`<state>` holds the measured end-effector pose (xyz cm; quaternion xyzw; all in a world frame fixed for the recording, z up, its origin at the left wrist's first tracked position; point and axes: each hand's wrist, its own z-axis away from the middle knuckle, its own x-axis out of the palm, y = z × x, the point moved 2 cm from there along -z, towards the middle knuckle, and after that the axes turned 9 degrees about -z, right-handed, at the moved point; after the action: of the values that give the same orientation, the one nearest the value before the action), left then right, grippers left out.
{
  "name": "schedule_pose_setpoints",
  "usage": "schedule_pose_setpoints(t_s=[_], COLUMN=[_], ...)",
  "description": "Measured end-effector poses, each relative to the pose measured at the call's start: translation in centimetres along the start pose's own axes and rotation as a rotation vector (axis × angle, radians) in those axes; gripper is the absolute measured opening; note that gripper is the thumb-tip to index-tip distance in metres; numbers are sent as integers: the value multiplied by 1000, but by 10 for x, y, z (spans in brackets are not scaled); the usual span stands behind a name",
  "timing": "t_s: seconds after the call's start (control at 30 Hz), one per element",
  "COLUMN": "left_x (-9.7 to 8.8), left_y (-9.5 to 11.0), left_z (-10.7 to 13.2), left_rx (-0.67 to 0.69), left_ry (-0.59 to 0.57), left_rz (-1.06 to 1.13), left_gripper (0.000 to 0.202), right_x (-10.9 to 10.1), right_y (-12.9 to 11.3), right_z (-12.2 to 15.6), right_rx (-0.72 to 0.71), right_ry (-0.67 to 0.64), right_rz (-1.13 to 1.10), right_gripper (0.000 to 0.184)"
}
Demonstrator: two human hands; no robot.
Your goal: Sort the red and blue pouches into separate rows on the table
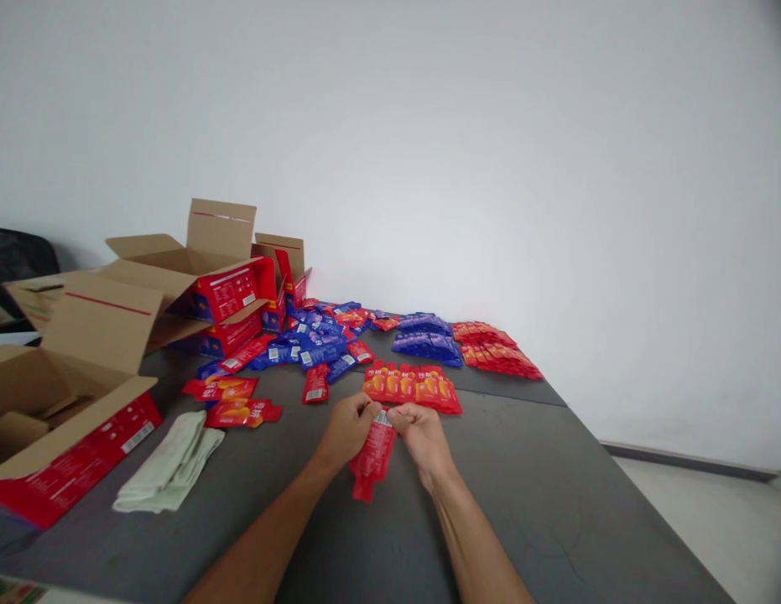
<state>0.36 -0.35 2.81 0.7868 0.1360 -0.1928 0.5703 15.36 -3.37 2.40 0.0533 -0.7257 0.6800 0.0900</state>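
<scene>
Forearms are seen entering from the bottom edge over a grey table (554,503). A red sachet (372,460) is pinched at its far end by the left hand (347,428) and right hand (424,434), fingertips closed on it from either side. Its long axis is run roughly away from the camera: far end at the fingers, near end hung toward the camera, slightly left. Contact with the table cannot be told. A row of red sachets (412,387) is laid just beyond the hands, with blue sachets (315,340) piled further back. A folded cloth (169,461) and open cardboard boxes (69,419) are set at left. A plain white wall is seen behind.
</scene>
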Motion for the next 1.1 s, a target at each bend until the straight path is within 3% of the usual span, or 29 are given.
schedule_pose_setpoints(t_s=[0.13,0.3,0.43,0.5,0.6,0.7,0.77,0.83,1.0,1.1], left_x=[4,0,-7,-6,0,1,0,0,2,5], left_y=[2,-3,-12,-16,-16,-15,-17,-20,-21,-17], left_z=[1,-5,-8,-7,-5,-6,-7,-8,-6,-3], left_rx=[1,-103,-283,-393,-453,-398,-382,-402,-365,-292], left_ry=[3,-49,0,-44,-146,-153,-148,-149,-160,-217], left_rz=[-2,126,156,230,524,769,794,753,639,571], left_gripper=[30,49,59,61,61,40,23,19,25,20], right_x=[-3,-5,-12,-13,-9,-5,-5,-6,-8,-7], right_y=[3,-6,-16,-17,-16,-15,-14,-11,-3,3], right_z=[-1,0,-1,-1,-1,1,1,-1,-7,-8], right_rx=[-34,-124,-275,-328,-358,-353,-318,-268,-185,-156], right_ry=[75,86,221,251,101,-109,-198,-232,31,87], right_rz=[20,-31,34,91,132,143,148,125,64,71], right_gripper=[27,32,32,30,25,18,18,20,39,47])
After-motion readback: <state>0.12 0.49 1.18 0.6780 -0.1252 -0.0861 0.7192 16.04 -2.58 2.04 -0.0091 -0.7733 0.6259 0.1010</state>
